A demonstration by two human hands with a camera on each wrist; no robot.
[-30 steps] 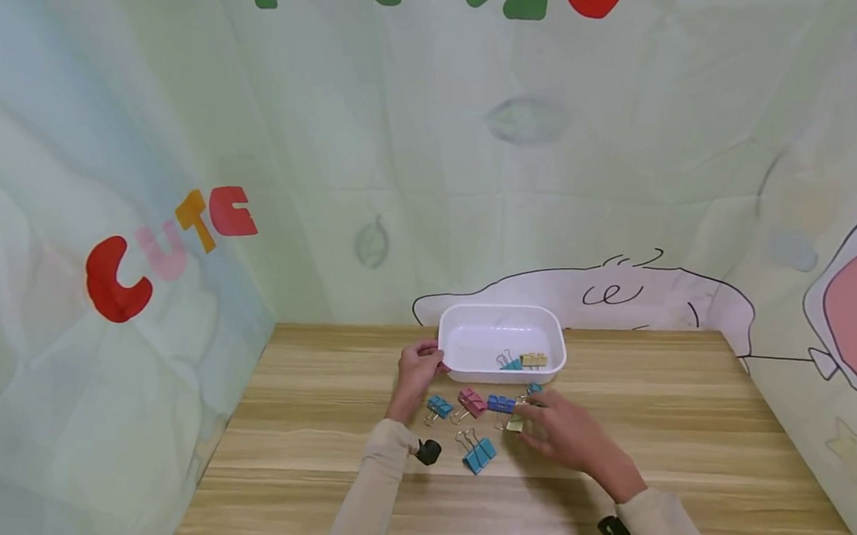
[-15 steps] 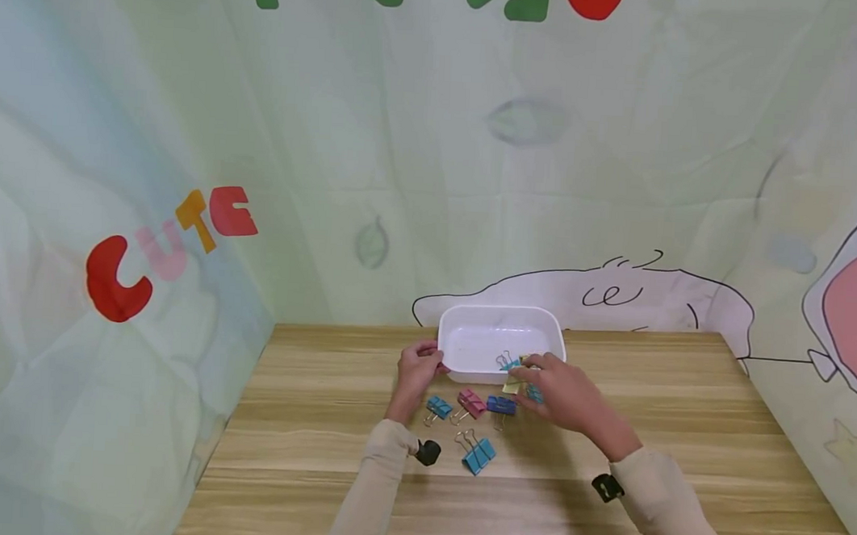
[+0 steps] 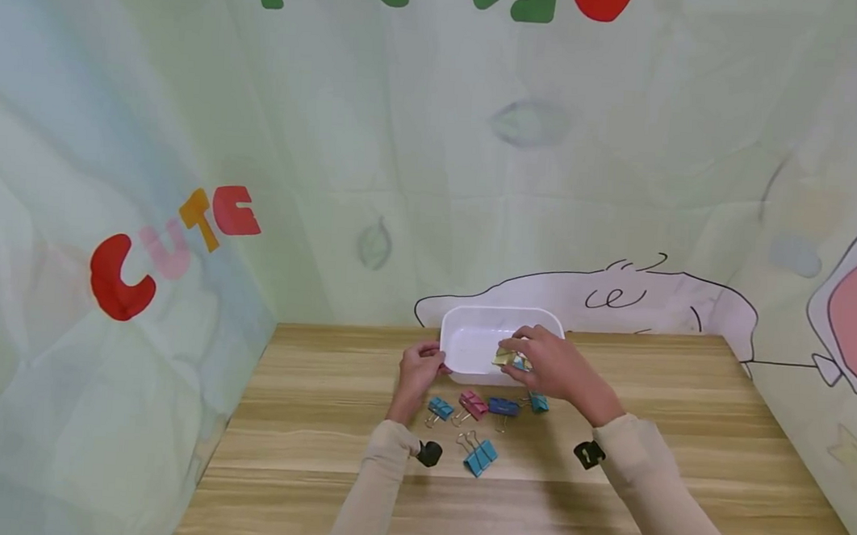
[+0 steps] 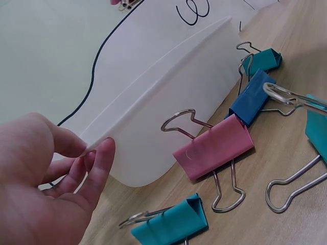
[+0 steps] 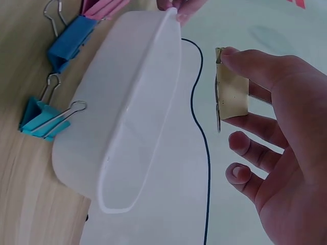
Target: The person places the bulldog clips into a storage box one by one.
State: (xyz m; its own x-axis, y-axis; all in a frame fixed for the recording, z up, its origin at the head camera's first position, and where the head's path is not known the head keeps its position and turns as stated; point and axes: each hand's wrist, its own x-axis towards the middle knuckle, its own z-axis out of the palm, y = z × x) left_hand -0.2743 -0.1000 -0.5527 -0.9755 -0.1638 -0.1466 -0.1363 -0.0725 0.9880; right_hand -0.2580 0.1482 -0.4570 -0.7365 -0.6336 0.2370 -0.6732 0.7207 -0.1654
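Observation:
A white plastic tub [image 3: 459, 377] stands at the back of the wooden table. My left hand [image 4: 61, 173] pinches its rim at the left end between thumb and fingers. Over the tub's right half, my right hand [image 3: 550, 364] holds a yellow binder clip [image 5: 232, 92] between thumb and fingers; it shows above the rim in the right wrist view. In front of the tub lie a pink binder clip [image 4: 214, 148], a dark blue binder clip [image 4: 253, 97] and several teal binder clips [image 3: 480, 458]. The clips inside the tub are mostly hidden behind my right hand.
The wooden table [image 3: 334, 400] meets a printed cloth backdrop [image 3: 377, 135] directly behind the tub. One teal binder clip [image 5: 43, 120] lies close against the tub's front wall at its right end.
My right hand has lifted the yellow binder clip from beside the dark blue one and carried it up over the tub. The left hand stays on the rim.

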